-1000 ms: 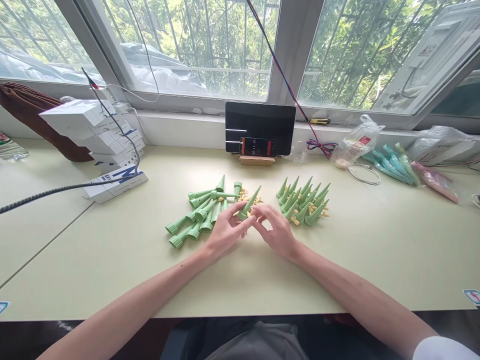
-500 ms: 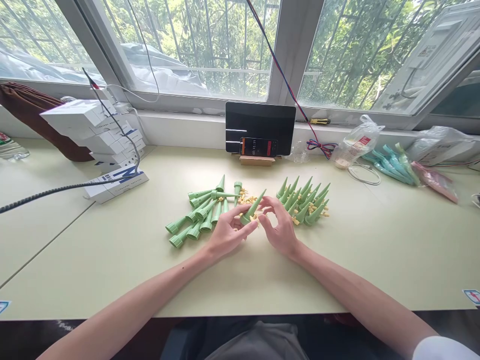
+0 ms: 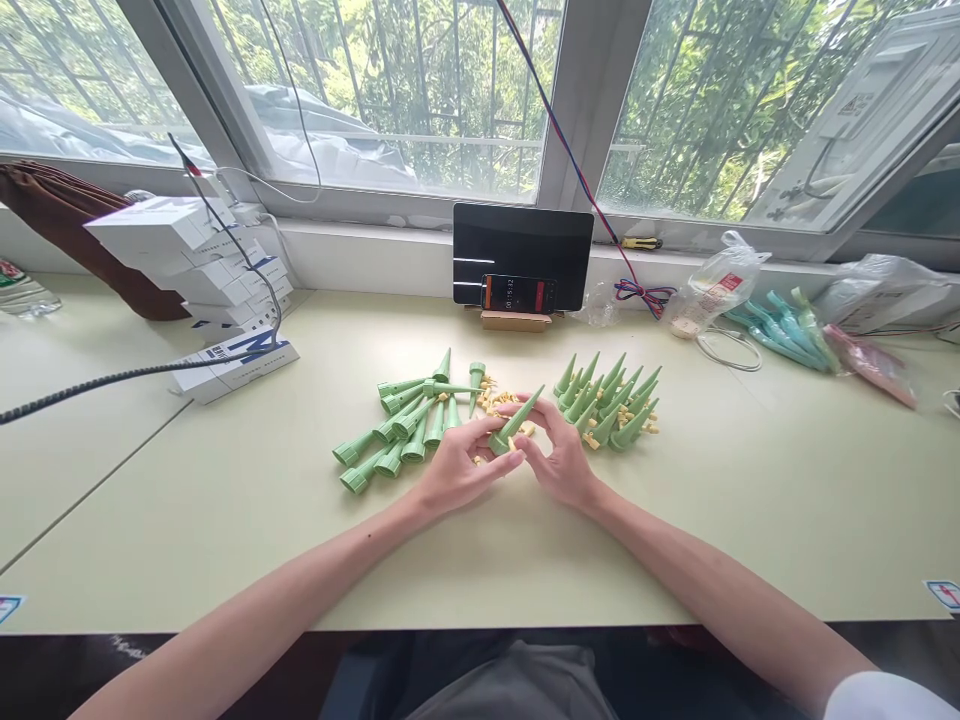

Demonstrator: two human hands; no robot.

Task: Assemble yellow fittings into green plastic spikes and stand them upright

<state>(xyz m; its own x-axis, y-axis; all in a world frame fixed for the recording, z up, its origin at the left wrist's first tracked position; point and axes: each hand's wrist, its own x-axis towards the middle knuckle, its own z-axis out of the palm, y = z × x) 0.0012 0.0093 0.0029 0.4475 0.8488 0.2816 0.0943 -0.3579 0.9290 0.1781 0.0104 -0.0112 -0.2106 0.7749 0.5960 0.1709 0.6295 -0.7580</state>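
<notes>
Between my hands is a green plant watering spike [image 3: 517, 424], tilted with its pointed tip up to the right. My left hand [image 3: 463, 466] is closed around its wide capped end. A small yellow valve [image 3: 513, 444] sits at the side of that end, and the thumb of my right hand [image 3: 564, 462] presses against it. My right fingers curl behind the spike, partly hidden. Just behind my hands lies a pile of loose yellow valves [image 3: 496, 400].
Several green spikes [image 3: 405, 420] lie in a heap at left. At right, several spikes with yellow valves [image 3: 609, 400] stand bunched together. A phone [image 3: 517, 294] leans on a black screen [image 3: 523, 240] by the window. White boxes [image 3: 232, 370] stand at left, plastic bags [image 3: 716, 285] at right.
My right hand has moved in to the left, and its thumb now meets the yellow valve. The spike in my left hand has shifted slightly right.
</notes>
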